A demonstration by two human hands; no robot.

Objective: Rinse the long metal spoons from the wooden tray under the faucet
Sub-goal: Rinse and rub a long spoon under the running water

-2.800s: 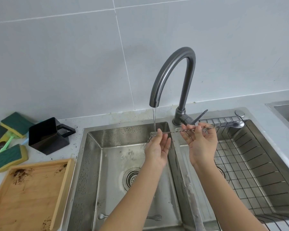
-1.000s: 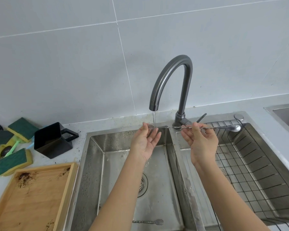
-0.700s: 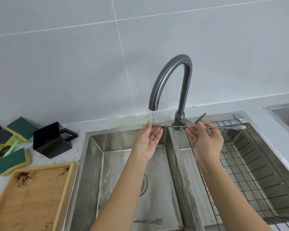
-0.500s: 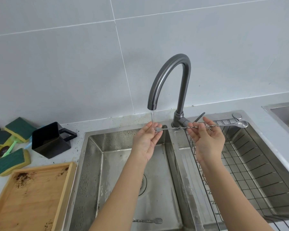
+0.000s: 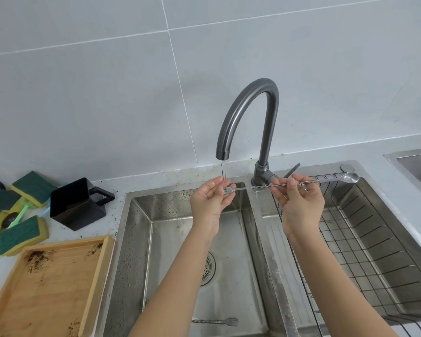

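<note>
A long twisted metal spoon (image 5: 255, 187) is held level across the sink divider. Its bowl points right over the rack; its small forked end sits under the thin water stream from the dark curved faucet (image 5: 248, 117). My left hand (image 5: 212, 200) pinches the forked end with its fingertips in the stream. My right hand (image 5: 299, 203) grips the spoon's handle near the middle. A second long spoon (image 5: 215, 321) lies on the floor of the left basin. The wooden tray (image 5: 46, 285), stained with dark crumbs, rests on the counter at lower left and holds no spoons.
A double steel sink (image 5: 136, 239) has a wire rack (image 5: 374, 239) in its right basin. A black square cup (image 5: 75, 203) and several green-yellow sponges (image 5: 20, 232) sit on the left counter. Another sink edge (image 5: 413, 161) shows at far right.
The spoon has slid slightly left and tilted, so its forked end now sits between my left fingertips under the stream. My left fingers have closed on that end. The view shifted slightly.
</note>
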